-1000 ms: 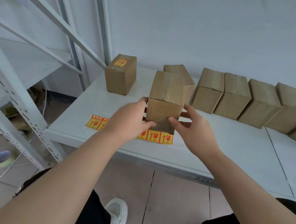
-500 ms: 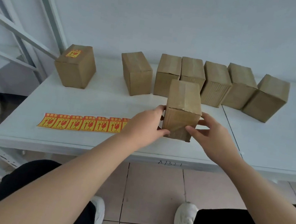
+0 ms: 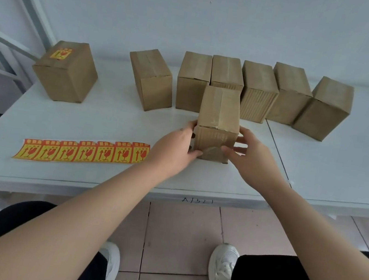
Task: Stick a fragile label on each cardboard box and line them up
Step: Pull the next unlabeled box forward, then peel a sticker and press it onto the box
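One cardboard box [image 3: 218, 121] stands upright on the white table [image 3: 109, 118] near the middle, just in front of the far row of bare boxes [image 3: 258, 96]. The left hand [image 3: 176, 149] grips its left side and the right hand [image 3: 249, 161] grips its right side, with both thumbs on the near face. This looks like the step of setting a box ready for its label. Next, one hand should let go, peel a sticker from the strip of labels [image 3: 82, 152] lying near left, press it onto the top, then set the box beside the labelled box [image 3: 65, 75] at far left.
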